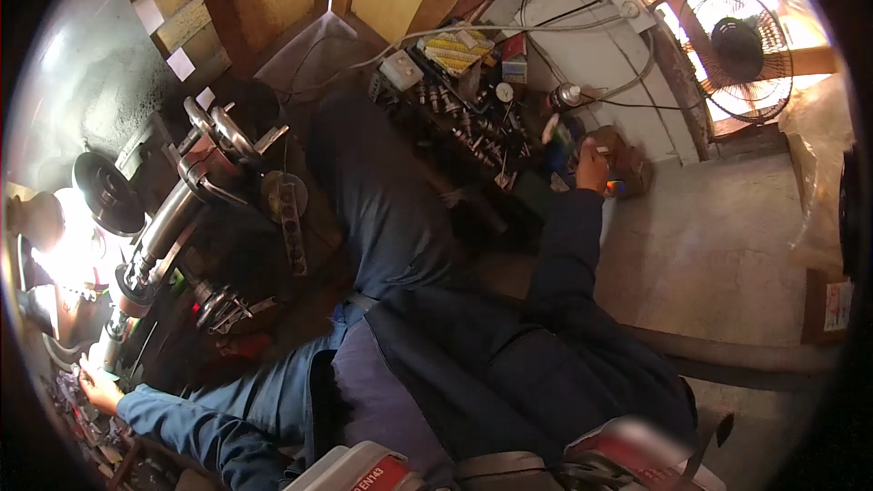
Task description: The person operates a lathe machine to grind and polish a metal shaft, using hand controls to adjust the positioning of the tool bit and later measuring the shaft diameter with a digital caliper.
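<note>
In the head view, the left hand rests at the lower left edge, fingers curled on small metal parts beside the lathe-like machine; its grip is unclear. The right hand reaches far forward, closed around a dark can at the edge of a cluttered tool tray. Bare concrete floor lies open to the right.
</note>
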Demonstrator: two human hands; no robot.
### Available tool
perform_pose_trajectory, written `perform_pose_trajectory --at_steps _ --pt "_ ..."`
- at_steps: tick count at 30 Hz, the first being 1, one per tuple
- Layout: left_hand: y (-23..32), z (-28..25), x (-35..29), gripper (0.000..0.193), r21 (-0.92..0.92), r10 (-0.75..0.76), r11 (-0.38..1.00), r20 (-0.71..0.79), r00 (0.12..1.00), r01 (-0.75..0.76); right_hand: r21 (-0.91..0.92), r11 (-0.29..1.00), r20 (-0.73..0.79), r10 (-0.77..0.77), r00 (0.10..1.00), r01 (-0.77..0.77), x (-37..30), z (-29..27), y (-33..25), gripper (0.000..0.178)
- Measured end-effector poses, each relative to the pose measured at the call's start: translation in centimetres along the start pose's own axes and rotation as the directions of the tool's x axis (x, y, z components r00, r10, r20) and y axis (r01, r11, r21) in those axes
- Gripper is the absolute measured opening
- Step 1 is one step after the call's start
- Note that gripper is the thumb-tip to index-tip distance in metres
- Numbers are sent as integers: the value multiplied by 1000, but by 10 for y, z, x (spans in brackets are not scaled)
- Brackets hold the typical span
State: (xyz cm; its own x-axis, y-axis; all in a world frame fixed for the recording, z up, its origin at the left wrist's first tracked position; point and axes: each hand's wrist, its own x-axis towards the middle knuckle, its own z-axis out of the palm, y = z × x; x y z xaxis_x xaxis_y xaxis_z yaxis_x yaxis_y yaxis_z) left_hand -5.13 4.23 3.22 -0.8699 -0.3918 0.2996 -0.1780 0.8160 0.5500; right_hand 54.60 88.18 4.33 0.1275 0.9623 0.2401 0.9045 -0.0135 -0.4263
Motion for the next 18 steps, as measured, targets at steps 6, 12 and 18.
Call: perform_pose_trajectory --at_steps 6,12,18 --pt "-20 -7 18 49 159 11 987 21 1000 -14 -392 916 123 143 982 -84 -31 50 85 50" --pt "-82 -26 42 29 -279 347 905 48 937 -321 -604 796 62 4 998 34 -51 84 68 51" --pt "-54 22 48 23 -642 274 752 99 957 -149 -540 823 -30 -228 973 176 -23 117 164 41"
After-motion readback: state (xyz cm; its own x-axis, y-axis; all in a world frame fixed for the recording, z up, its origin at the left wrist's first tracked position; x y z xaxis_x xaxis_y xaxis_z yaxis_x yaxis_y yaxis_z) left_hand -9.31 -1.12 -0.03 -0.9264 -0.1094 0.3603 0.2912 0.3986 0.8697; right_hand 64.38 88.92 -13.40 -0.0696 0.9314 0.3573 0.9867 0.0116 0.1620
